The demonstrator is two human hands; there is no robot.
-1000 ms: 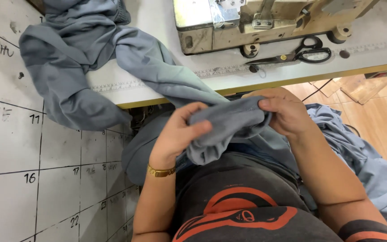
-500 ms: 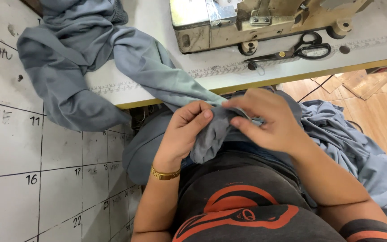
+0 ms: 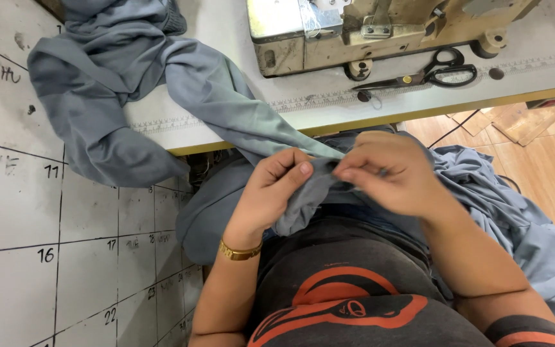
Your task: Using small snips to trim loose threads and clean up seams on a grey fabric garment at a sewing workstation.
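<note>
Two hands work one fold of grey-blue fabric (image 3: 303,202) held over the lap, just below the edge of the white table (image 3: 226,38). The left hand (image 3: 274,189) is curled shut on the fold with its thumb pressed on top; the right hand (image 3: 387,170) pinches the same fold between closed fingertips. The cloth runs up onto the table, near the sewing machine (image 3: 354,29) and black scissors (image 3: 431,74).

Sewing machine (image 3: 367,32) at the table's (image 3: 226,26) far edge; scissors (image 3: 428,75) on the table just before it, to the right; cloth (image 3: 136,96) heaped on the table's left, trailing over the near edge into the lap, between left hand (image 3: 274,189) and right hand (image 3: 387,173).
</note>
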